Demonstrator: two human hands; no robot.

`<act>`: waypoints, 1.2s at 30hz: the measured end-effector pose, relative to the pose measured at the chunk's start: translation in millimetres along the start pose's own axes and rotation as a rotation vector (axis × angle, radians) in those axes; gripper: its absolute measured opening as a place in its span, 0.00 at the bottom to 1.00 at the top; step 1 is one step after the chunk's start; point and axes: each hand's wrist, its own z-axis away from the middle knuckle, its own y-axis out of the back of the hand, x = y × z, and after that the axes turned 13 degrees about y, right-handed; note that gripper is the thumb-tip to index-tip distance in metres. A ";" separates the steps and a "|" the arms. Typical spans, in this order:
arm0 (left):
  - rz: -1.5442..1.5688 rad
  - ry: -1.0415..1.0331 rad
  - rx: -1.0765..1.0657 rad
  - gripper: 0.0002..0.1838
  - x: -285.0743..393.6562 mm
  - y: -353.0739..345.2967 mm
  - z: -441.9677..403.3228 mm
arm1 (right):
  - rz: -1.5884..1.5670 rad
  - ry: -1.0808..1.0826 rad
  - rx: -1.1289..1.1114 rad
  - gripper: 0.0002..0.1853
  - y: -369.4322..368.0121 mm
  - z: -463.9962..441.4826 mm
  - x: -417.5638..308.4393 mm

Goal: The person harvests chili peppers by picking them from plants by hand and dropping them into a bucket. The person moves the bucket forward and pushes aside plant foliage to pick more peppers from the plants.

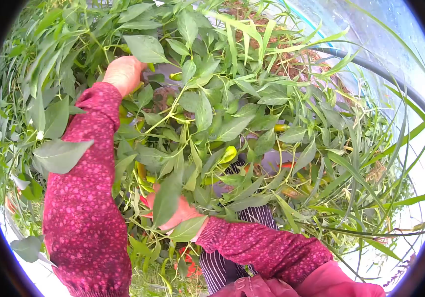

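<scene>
My left hand (123, 74) reaches into the upper part of a leafy pepper plant (232, 126). Its back faces me with the fingers curled in, and what they hold is hidden. Close by hangs a small yellow-green pepper (176, 76). Lower down, my right hand (179, 214) is among the stems, partly covered by a large leaf (167, 198), so its fingers hardly show. A bit of red (144, 200) shows beside its fingertips; I cannot tell whether it is held. A light green pepper (228, 154) hangs to the right, above this hand.
A red pepper (287, 165) and a yellowish one (282, 127) show among the leaves on the right. Long grass blades (356, 173) cross the right side. Behind them runs a dark pipe (385, 74) along clear plastic sheeting (371, 29). My striped trouser leg (217, 270) is below.
</scene>
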 end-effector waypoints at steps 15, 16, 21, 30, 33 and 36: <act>-0.582 0.145 -0.136 0.13 37.3 2.6 -12.5 | -1.024 -0.143 0.410 0.16 17.2 19.1 -17.4; -0.585 0.148 -0.133 0.13 27.5 -4.1 -13.4 | -0.760 -0.001 0.311 0.15 13.3 19.0 -10.4; -0.268 0.067 -0.029 0.07 11.6 -5.1 -5.5 | -1.938 0.142 0.472 0.20 -8.6 25.2 1.9; -0.097 0.024 0.013 0.13 14.6 4.1 21.3 | -1.380 -0.076 0.424 0.12 10.7 22.3 0.4; -0.056 -0.025 -0.021 0.12 10.6 -3.8 19.2 | -1.480 -0.163 0.439 0.10 6.2 22.5 1.5; -0.009 -0.001 -0.105 0.11 17.6 4.4 22.5 | -1.407 -0.170 0.433 0.10 -29.3 20.4 40.2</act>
